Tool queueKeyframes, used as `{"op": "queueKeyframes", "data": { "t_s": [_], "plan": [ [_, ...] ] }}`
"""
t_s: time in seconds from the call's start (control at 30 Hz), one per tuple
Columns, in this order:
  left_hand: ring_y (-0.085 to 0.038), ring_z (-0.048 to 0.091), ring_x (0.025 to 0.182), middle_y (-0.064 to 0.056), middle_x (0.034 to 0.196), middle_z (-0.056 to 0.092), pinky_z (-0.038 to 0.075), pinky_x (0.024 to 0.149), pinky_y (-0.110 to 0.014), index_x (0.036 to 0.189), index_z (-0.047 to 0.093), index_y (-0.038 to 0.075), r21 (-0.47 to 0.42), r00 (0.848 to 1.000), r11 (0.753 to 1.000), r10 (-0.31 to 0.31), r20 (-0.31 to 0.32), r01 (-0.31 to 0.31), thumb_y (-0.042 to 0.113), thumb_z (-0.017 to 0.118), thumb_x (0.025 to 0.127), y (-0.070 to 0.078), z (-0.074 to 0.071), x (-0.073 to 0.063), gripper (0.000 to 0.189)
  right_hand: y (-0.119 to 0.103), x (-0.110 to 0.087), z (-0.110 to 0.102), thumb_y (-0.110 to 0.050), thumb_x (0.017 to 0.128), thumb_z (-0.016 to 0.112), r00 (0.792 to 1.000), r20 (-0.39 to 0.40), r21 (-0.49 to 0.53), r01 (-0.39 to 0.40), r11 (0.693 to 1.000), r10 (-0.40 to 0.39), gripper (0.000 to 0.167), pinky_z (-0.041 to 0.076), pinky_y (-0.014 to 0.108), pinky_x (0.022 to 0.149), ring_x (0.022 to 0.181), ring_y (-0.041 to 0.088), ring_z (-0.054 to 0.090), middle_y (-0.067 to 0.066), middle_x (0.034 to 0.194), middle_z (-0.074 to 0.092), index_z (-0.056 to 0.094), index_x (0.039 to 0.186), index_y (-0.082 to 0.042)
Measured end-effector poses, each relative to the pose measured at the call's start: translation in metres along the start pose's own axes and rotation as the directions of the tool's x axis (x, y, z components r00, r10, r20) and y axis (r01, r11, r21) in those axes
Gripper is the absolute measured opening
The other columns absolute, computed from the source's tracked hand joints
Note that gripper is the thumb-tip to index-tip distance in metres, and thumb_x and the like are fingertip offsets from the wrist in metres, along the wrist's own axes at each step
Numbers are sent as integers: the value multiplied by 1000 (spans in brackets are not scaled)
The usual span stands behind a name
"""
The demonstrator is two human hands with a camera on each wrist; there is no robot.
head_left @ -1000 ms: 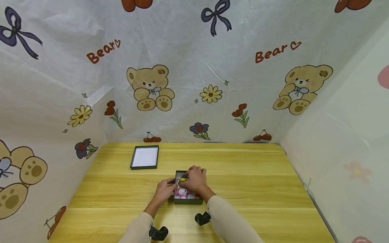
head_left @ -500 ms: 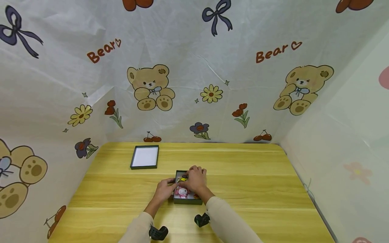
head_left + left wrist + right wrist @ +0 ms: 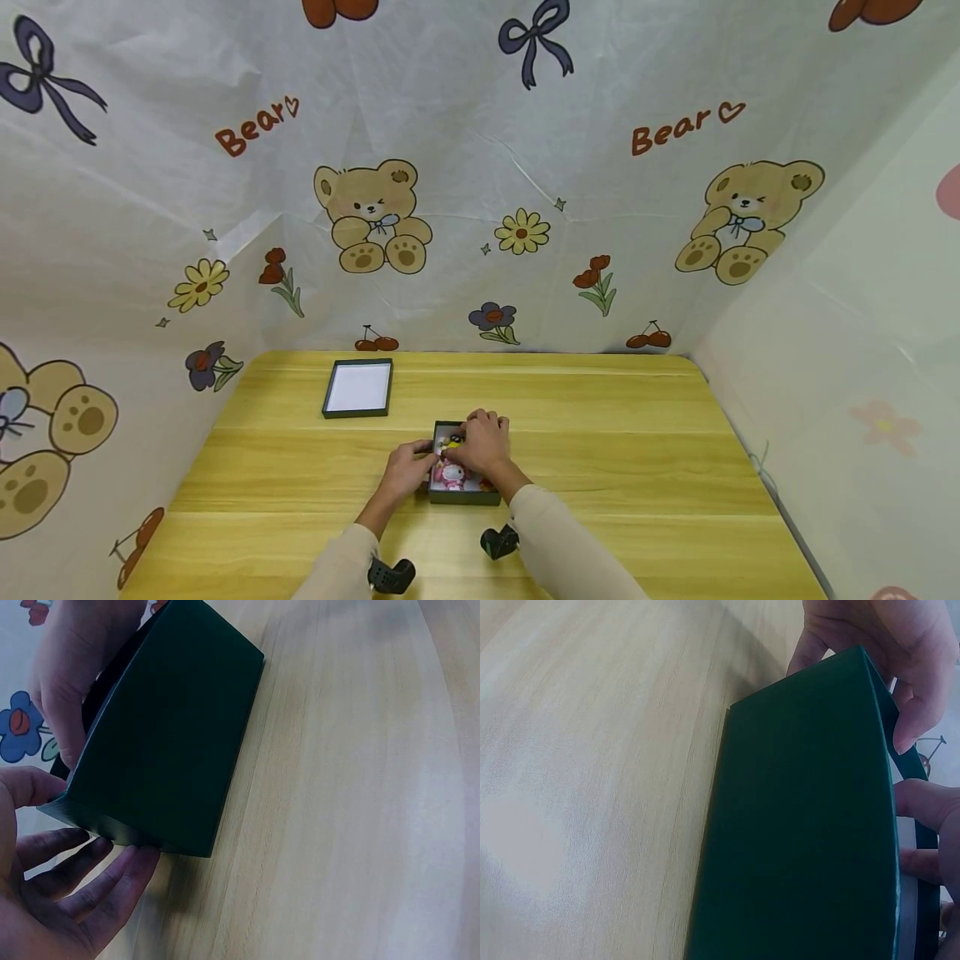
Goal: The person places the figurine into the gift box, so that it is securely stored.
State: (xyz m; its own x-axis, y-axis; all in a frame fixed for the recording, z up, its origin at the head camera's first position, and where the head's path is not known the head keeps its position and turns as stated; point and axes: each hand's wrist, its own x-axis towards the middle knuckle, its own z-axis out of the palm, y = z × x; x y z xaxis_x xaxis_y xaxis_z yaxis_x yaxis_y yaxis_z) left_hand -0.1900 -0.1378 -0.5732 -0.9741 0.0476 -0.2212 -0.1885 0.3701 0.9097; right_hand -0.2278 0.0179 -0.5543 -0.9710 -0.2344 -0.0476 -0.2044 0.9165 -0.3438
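Note:
In the head view a dark green open box (image 3: 465, 498) sits on the table with small toy figures inside. One is a pink-and-white figurine (image 3: 452, 476); behind it shows a yellow-and-black piece (image 3: 454, 441), and a reddish piece (image 3: 486, 484) lies at the right. My left hand (image 3: 407, 468) grips the box's left wall, thumb over the rim and fingers against the outside, as the left wrist view shows on the green box (image 3: 165, 742). My right hand (image 3: 483, 442) reaches over the right rim with its fingertips inside; I cannot tell whether they pinch a figure.
A shallow tray-like lid (image 3: 358, 389), green-edged with a white inside, lies farther back on the left of the wooden table (image 3: 600, 433). A printed cloth (image 3: 465, 125) hangs behind the table. Black wrist devices (image 3: 392, 576) sit below both sleeves.
Both hands stay almost in place around the box. Inside it, the yellow-and-black piece and the pink-and-white figurine have shifted very slightly near my right thumb.

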Motion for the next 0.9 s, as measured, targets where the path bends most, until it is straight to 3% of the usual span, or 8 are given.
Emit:
{"op": "queueKeyframes", "data": {
  "t_s": [0.37, 0.9],
  "plan": [
    [-23, 66, 91, -23, 117, 63, 55, 70, -33, 125, 59, -8, 30, 1000, 999, 16, -9, -15, 12, 59, 92, -1, -1, 2, 39, 1, 0, -1, -50, 76, 75, 1000, 3, 7, 3, 1000, -3, 42, 33, 52, 95, 114, 32, 47, 7, 120, 57, 76, 99, -14],
    [-26, 65, 93, -25, 121, 60, 57, 66, -35, 129, 54, -9, -36, 1000, 999, -8, 23, 9, 11, 57, 94, -2, -1, -1, 41, 2, 1, -2, -45, 76, 78, 1000, 11, 68, 4, 998, -5, 42, 32, 52, 98, 114, 33, 47, 9, 119, 58, 76, 99, -11]
  ]
}}
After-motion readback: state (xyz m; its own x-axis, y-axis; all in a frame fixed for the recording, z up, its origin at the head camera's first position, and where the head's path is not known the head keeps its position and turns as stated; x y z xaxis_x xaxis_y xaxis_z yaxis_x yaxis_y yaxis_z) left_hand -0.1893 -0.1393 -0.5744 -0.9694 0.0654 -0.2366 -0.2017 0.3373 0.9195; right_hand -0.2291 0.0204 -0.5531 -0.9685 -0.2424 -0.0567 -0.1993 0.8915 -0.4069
